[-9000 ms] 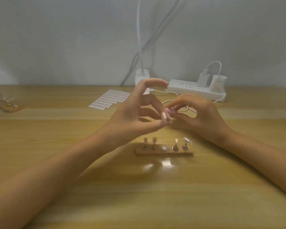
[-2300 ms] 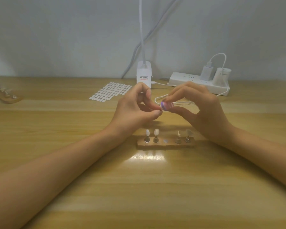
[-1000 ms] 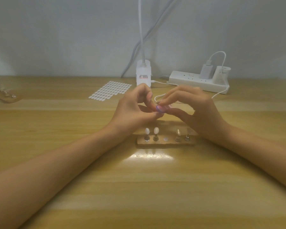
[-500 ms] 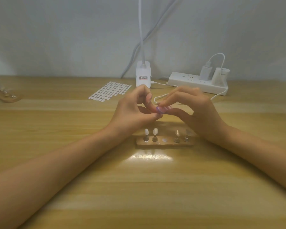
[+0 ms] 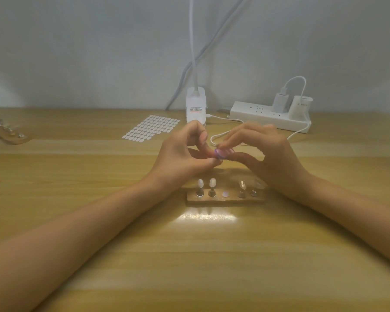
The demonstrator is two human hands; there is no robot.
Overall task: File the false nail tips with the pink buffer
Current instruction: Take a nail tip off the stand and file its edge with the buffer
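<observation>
Above the table's middle, my right hand pinches a small pink buffer between thumb and fingertips. My left hand meets it, thumb and fingers pinched together on something tiny against the buffer; a nail tip there is hidden by the fingers. Below both hands lies a wooden holder. On its left stand two white nail tips on metal pegs, on its right two clear nail tips. The holder's middle spot has no peg.
A sheet of adhesive tabs lies behind the hands. A white lamp base stands at the back, a power strip with chargers to its right, a white cable trailing forward. A second wooden holder sits far left.
Both hands stay pinched together above the holder; the buffer has shifted slightly against my left fingertips. Nine seconds ago my left fingers were spread wider.
</observation>
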